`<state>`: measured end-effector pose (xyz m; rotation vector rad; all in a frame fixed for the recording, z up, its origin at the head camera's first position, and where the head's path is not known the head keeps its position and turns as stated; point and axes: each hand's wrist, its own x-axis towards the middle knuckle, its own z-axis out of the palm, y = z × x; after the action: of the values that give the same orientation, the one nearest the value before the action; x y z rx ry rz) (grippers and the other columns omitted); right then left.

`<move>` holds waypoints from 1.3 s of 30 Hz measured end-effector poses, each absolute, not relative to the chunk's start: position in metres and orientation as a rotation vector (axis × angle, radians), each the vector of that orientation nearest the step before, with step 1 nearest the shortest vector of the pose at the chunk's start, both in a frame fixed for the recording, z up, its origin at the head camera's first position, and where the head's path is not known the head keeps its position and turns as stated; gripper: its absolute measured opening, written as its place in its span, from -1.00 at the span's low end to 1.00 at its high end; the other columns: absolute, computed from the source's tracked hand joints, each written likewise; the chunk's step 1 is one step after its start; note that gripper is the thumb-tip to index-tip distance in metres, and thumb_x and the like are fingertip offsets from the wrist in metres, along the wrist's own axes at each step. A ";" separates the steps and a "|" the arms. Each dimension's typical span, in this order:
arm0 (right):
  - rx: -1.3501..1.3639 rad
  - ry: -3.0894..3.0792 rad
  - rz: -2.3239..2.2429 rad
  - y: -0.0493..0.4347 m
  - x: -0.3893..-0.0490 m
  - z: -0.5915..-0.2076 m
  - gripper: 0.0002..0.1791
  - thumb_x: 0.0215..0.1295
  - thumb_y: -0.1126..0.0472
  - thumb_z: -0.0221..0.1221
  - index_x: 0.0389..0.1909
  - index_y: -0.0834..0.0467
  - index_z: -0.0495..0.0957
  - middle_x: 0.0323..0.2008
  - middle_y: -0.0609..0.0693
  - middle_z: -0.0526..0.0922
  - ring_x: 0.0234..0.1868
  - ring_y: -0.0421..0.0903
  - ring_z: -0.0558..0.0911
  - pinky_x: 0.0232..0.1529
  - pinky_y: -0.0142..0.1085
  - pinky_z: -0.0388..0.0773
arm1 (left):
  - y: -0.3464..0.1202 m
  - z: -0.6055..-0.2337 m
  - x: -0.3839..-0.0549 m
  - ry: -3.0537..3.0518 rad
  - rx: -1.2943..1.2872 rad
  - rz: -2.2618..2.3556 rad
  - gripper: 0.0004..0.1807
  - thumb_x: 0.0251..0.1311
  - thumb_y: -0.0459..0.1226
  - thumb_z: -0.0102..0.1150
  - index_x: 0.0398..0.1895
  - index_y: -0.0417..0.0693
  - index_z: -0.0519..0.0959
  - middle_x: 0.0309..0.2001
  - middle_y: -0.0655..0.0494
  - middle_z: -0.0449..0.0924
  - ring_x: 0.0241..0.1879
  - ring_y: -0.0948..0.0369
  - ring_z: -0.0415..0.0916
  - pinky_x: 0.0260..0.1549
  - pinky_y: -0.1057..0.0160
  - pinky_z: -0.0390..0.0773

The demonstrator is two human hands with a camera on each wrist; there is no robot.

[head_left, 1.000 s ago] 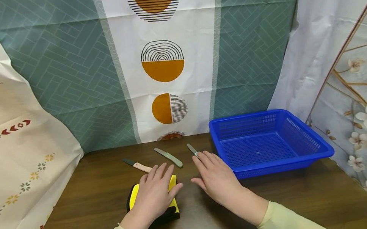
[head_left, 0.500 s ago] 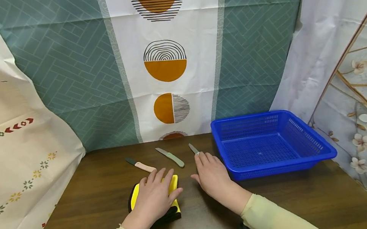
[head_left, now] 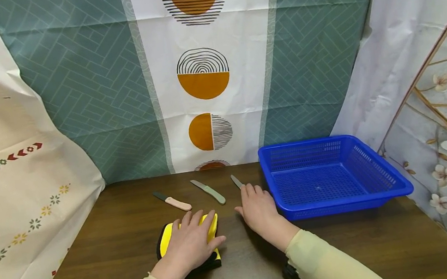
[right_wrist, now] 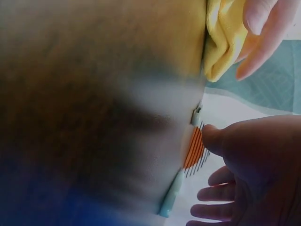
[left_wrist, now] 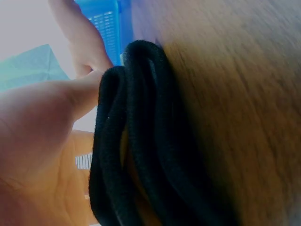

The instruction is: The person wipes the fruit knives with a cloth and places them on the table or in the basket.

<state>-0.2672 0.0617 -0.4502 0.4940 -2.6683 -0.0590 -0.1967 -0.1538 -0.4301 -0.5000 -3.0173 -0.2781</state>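
Note:
My left hand lies with spread, straight fingers over a folded yellow cloth with black edging. Its black folded edges show close up in the left wrist view. My right hand reaches over the handle of a small knife, its fingers nearly straight. In the head view that handle is hidden under the fingers; the right wrist view shows a pale blue-green handle a little apart from them. A green-handled knife and a pink-handled knife with a dark blade lie further left.
A blue plastic basket stands at the right, close beside my right hand. The brown wooden table ends at a patterned cloth backdrop, and more fabric hangs at both sides.
The right forearm has swung inward, and the right hand now covers the third knife's handle from a straighter angle. The left hand stays on the cloth. The head view has shifted slightly.

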 end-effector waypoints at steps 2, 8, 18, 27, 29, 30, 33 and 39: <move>0.483 -2.678 -0.063 0.061 -0.270 -0.451 -0.25 0.45 -0.17 0.43 0.32 0.38 0.59 0.07 0.22 0.67 0.02 0.14 0.68 -0.02 -0.04 0.72 | -0.154 -0.430 -0.197 -3.029 -0.497 -0.269 -0.19 0.42 0.24 0.35 0.59 0.06 0.51 0.46 -0.20 0.51 0.50 -0.33 0.34 0.35 -0.47 0.33; 0.430 -2.744 -0.048 0.058 -0.278 -0.452 -0.28 0.48 -0.15 0.40 0.31 0.38 0.57 -0.01 0.19 0.65 -0.03 0.13 0.65 -0.07 -0.04 0.70 | -0.154 -0.431 -0.198 -3.062 -0.496 -0.215 -0.20 0.38 0.25 0.37 0.55 0.07 0.56 0.47 -0.22 0.49 0.49 -0.33 0.34 0.36 -0.48 0.31; 0.363 -2.821 -0.007 0.053 -0.288 -0.452 -0.36 0.51 -0.02 0.39 0.32 0.41 0.57 0.00 0.24 0.69 0.00 0.19 0.68 -0.07 0.05 0.71 | -0.156 -0.433 -0.197 -3.097 -0.525 -0.160 -0.29 0.40 0.18 0.39 0.52 0.13 0.60 0.41 -0.26 0.51 0.35 -0.29 0.48 0.33 -0.44 0.35; 0.325 -2.830 -0.046 0.050 -0.297 -0.455 -0.81 0.57 0.31 0.22 -0.01 0.39 0.62 -0.24 0.19 0.64 -0.17 0.13 0.70 -0.27 -0.01 0.73 | -0.156 -0.432 -0.198 -3.056 -0.555 -0.070 -0.42 0.43 0.06 0.42 0.46 0.18 0.66 0.22 -0.19 0.60 0.18 -0.22 0.57 0.21 -0.30 0.51; 0.322 -2.818 -0.059 0.049 -0.298 -0.457 -0.84 0.59 0.31 0.19 -0.06 0.37 0.63 -0.27 0.18 0.61 -0.19 0.12 0.69 -0.30 -0.03 0.73 | -0.156 -0.431 -0.199 -3.056 -0.558 -0.056 -0.44 0.42 0.05 0.43 0.44 0.19 0.68 0.19 -0.19 0.61 0.16 -0.21 0.57 0.21 -0.28 0.52; 0.321 -2.809 -0.066 0.049 -0.299 -0.457 -0.84 0.58 0.32 0.19 -0.08 0.37 0.64 -0.29 0.17 0.60 -0.20 0.11 0.68 -0.32 -0.03 0.72 | -0.156 -0.431 -0.200 -3.057 -0.559 -0.052 -0.44 0.42 0.05 0.43 0.44 0.19 0.68 0.18 -0.19 0.61 0.15 -0.21 0.57 0.22 -0.28 0.52; 0.321 -2.797 -0.101 0.047 -0.300 -0.458 -0.81 0.60 0.29 0.19 -0.08 0.37 0.66 -0.32 0.16 0.58 -0.22 0.10 0.66 -0.36 -0.05 0.71 | -0.156 -0.431 -0.201 -3.064 -0.558 -0.049 -0.45 0.40 0.04 0.45 0.42 0.20 0.70 0.15 -0.19 0.62 0.12 -0.21 0.58 0.22 -0.28 0.52; 0.304 -2.872 -0.124 0.045 -0.307 -0.454 -0.81 0.54 0.31 0.24 -0.08 0.39 0.71 -0.30 0.16 0.59 -0.19 0.10 0.67 -0.32 -0.03 0.72 | -0.154 -0.431 -0.204 -3.074 -0.566 -0.053 -0.46 0.36 -0.01 0.50 0.39 0.21 0.72 0.03 -0.17 0.61 -0.09 -0.12 0.56 0.09 -0.24 0.56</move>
<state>-0.3066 0.0450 -0.4544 0.3041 -2.8721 -0.1241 -0.2043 -0.1542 -0.4310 -0.5656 -3.0742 -0.0530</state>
